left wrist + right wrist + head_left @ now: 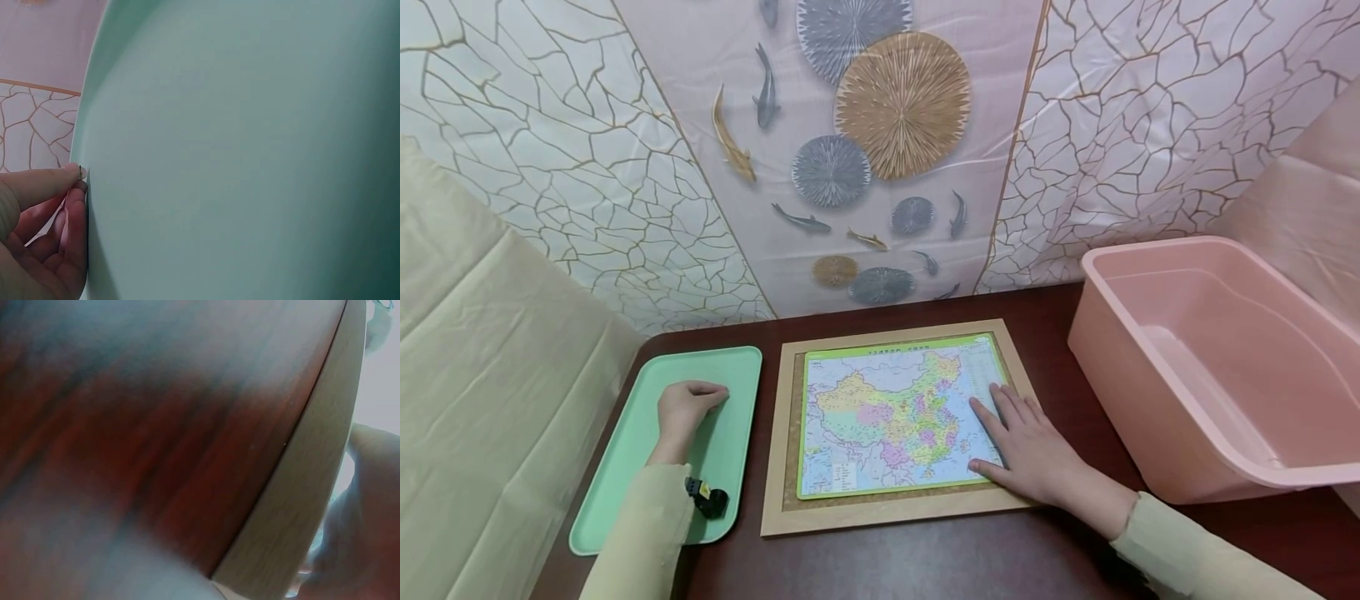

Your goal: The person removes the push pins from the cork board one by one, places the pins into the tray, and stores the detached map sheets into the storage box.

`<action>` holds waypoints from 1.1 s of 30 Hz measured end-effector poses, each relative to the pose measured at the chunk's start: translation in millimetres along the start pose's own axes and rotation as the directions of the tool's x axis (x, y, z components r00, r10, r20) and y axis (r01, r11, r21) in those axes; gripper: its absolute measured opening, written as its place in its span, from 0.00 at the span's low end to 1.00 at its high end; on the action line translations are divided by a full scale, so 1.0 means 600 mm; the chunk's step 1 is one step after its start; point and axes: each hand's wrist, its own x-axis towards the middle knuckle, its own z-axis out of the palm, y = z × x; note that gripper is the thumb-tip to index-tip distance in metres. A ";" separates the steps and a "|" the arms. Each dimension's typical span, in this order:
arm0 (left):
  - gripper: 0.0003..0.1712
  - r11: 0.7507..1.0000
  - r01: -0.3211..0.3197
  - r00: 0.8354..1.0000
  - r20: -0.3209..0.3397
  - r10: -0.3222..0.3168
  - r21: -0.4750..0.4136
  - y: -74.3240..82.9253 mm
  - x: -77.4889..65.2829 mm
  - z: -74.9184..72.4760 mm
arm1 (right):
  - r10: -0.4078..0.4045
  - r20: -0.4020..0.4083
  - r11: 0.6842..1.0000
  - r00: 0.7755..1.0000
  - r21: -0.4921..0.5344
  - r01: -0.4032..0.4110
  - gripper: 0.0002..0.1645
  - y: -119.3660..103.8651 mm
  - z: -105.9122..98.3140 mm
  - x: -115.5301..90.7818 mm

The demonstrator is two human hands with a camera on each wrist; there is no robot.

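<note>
My left hand [688, 410] is over the green tray [658, 392], thumb and forefinger together near the tray's right side. In the left wrist view a tiny pale piece [82, 172] with a dark mark shows between the fingertips; its kind cannot be made out. My right hand [1030, 450] lies with spread fingers on the right part of a colourful map board [887, 417], the heel of the hand over the frame's edge. This map board lies inside a light wooden frame [895, 522]. The right wrist view catches the wooden frame [294, 475] beside the hand.
A large pink plastic tub [1127, 375] stands at the right, close to the wooden frame. Everything rests on a dark red-brown table [850, 567]. Patterned cloth [700, 208] hangs behind the table. A black wrist camera [707, 500] is strapped at the left sleeve.
</note>
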 end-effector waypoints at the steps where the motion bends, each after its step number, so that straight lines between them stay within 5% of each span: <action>1: 0.18 1.000 0.000 1.000 0.001 0.000 0.002 0.000 0.000 0.000 | -0.002 -0.005 1.000 1.000 -0.001 0.002 0.53 0.000 0.000 0.000; 33: 0.24 0.996 0.027 0.998 0.059 -0.023 -0.083 0.017 0.001 -0.020 | 0.009 0.014 1.000 1.000 0.002 -0.009 0.53 -0.001 -0.004 0.001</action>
